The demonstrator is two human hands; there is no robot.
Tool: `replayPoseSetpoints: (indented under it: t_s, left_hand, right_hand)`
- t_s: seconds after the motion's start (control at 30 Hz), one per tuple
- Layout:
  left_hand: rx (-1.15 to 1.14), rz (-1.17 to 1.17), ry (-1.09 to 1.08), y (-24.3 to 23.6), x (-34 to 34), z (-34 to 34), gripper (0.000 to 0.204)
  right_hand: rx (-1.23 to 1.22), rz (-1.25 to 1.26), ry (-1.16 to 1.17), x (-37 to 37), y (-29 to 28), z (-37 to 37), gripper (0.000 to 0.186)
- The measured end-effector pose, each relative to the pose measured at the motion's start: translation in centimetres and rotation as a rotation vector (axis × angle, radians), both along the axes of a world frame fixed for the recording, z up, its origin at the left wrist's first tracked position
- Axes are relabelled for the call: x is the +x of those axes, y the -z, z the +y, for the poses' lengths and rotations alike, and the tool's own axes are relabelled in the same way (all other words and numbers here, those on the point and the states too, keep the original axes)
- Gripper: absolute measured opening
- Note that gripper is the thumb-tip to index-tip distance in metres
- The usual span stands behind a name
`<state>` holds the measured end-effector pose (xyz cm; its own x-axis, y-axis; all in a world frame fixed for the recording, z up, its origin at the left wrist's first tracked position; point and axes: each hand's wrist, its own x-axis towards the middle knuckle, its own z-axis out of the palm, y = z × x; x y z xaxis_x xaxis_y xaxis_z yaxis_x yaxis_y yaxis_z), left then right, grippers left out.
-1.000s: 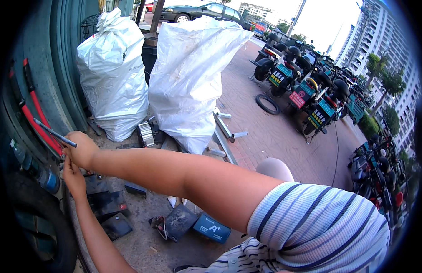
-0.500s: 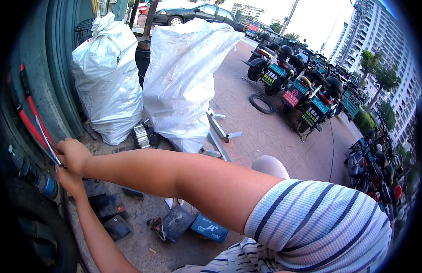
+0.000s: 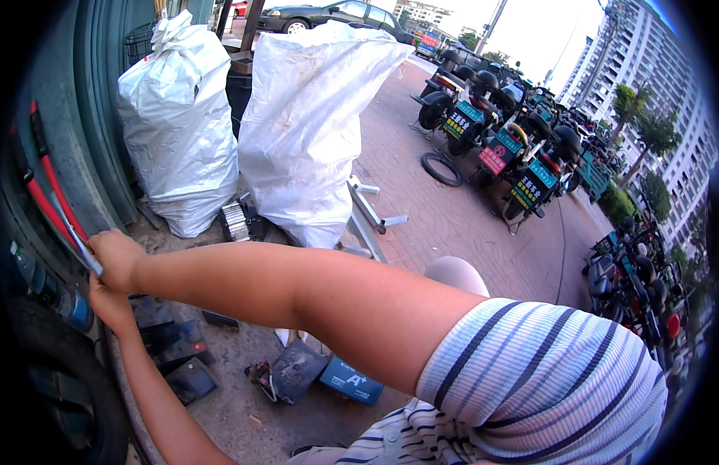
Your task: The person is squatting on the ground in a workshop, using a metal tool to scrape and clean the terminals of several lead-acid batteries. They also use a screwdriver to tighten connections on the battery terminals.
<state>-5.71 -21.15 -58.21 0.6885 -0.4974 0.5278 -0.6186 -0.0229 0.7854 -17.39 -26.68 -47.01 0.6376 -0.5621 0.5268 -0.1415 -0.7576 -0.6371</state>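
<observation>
The silver rod (image 3: 92, 259) that my right hand (image 3: 117, 260) grasps could knock the red handles (image 3: 58, 183) just beyond it, if my left hand (image 3: 111, 304) below, whose grip I cannot tell, slips.

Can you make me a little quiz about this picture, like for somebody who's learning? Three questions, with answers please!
1. How many big white sacks can you count?
2. Which is closest to the right hand? A: the parked car; B: the red handles; C: the parked scooters.
3. True or false: the blue box is beside a dark block.

Key: 1: two; 2: B; 3: true.
</observation>
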Motion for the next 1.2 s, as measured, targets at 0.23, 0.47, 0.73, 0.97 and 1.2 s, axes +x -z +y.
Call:
replayPoseSetpoints:
  t_s: [0.23, 0.47, 0.73, 0.97, 1.2]
  left_hand:
    - [-0.034, -0.362, -0.094, 2.5, 1.9, -2.1, 0.041]
    - [-0.099, -0.117, 0.262, 2.7, 0.6, -1.9, 0.035]
    - [-0.099, -0.051, 0.096, -0.7, -2.4, -1.4, 0.022]
    - [-0.100, 0.070, -0.026, -3.0, -3.8, -0.9, 0.026]
    - [-0.165, 0.114, 0.278, -2.0, -4.0, -0.8, 0.030]
  right_hand:
    - [0.029, -0.056, 0.009, 0.1, 0.7, 0.3, 0.016]
    - [0.174, -0.082, 0.073, 0.5, 0.0, -1.4, 0.019]
    - [0.033, -0.058, 0.175, -0.9, 0.1, -0.6, 0.031]
    - [0.029, -0.011, 0.058, -2.2, -0.1, -1.0, 0.033]
    - [0.190, -0.001, -0.029, -3.3, -1.7, -0.9, 0.019]
